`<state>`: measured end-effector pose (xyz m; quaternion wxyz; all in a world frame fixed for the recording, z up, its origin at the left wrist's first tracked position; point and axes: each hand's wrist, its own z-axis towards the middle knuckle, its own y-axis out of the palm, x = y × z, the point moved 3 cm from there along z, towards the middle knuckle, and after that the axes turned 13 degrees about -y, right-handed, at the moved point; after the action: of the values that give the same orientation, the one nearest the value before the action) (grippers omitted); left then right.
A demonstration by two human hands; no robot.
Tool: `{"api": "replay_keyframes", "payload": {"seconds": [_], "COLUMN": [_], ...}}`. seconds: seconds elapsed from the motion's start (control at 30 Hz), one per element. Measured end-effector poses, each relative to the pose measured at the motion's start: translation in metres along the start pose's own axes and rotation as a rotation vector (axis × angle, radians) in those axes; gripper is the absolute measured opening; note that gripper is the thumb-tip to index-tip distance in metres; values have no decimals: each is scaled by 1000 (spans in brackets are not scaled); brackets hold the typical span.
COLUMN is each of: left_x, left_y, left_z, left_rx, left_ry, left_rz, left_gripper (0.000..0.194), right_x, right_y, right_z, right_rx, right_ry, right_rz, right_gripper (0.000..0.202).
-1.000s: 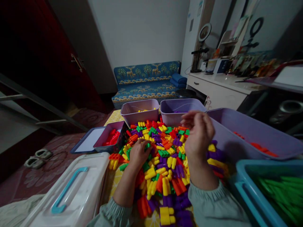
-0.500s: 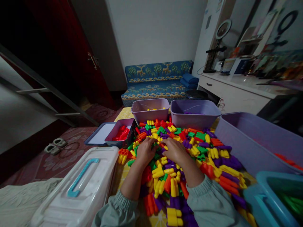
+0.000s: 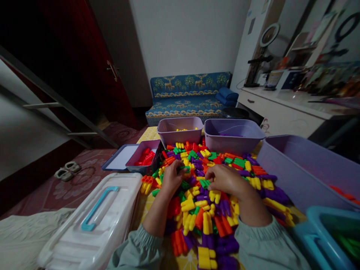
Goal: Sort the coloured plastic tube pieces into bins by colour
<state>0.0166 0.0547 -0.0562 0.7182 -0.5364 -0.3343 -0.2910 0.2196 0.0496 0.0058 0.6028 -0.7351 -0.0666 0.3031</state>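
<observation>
One green block (image 3: pixel 185 169) sits pinched in the left hand (image 3: pixel 172 177), right hand's (image 3: pixel 226 179) grip unclear.

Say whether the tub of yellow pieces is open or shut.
Open: no lid covers the tub, and yellow pieces show inside its rim.

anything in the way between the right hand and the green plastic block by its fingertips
Nothing visible: the green, ribbed plastic block lies right beside the bare right hand; whether they touch is unclear.

The loose, pale grey-green fabric left sleeve (image 3: pixel 137 249) and matching right sleeve (image 3: pixel 271 245) ended in gathered, frilled cuffs (image 3: pixel 256 226); left hand (image 3: pixel 172 176) and right hand (image 3: pixel 225 179) were bare.
</observation>
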Motion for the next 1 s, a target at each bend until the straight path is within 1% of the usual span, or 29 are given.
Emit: {"api": "replay_keyframes", "payload": {"seconds": [0.07, 0.13, 0.2, 0.37, 0.4, 0.5, 0.6, 0.73, 0.8, 0.87, 1.0], "left_x": [1, 3, 6, 8, 7, 2, -2, -1, 2, 4, 8], "left_y": [1, 1, 0, 0, 1, 4, 6, 6, 5, 3, 3], "left_z": [0, -1, -3, -5, -5, -3, 0, 0, -1, -2, -3], "left_rx": [-10, -20, -31, -65, -66, -69, -75, -89, -102, -115, -141], "left_ry": [1, -10, -22, -21, -17, -10, -16, -9, -3, 7, 42], "left_rz": [7, 29, 47, 49, 46, 2, -61, -151, -204, -261, -349], "left_gripper": [12, 13, 14, 21, 22, 23, 23, 23, 23, 23, 24], "right_x": [-1, -1, 0, 1, 0, 0, -2, -10, -13, -15, -15], "right_y": [5, 11, 17, 23, 23, 21, 18, 19, 25, 31, 42], "right_z": [0, 3, 7, 16, 17, 19, 21, 26, 29, 32, 37], "right_rx": [-28, -12, 16, 85, 110, 215, 342, 466, 488, 498, 478], "right_ry": [-6, -13, -12, 2, 16, 76, 81, -52, -87, -103, -166], "right_rz": [-27, -52, -54, -53, -73, -86, 33, 310, 376, 393, 480], "right_gripper": [44, 52, 48, 17, 15, 18, 21, 24, 27, 30, 38]}}
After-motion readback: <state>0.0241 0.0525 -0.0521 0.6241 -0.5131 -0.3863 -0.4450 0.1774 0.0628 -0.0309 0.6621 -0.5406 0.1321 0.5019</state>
